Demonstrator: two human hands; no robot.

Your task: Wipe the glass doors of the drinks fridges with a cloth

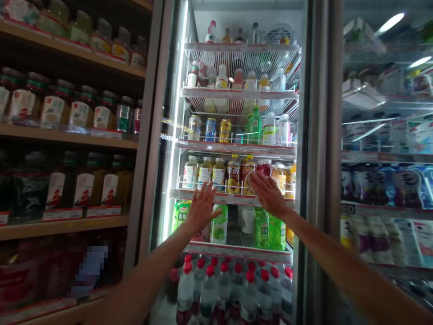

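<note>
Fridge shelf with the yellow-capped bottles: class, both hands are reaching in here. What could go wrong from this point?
1. The right hand is at the close-packed bottles at the front of the shelf. A push could topple one into its neighbours or off the edge.
2. The left hand, fingers spread, is by the green bottle below. A brush might tip it.
</note>
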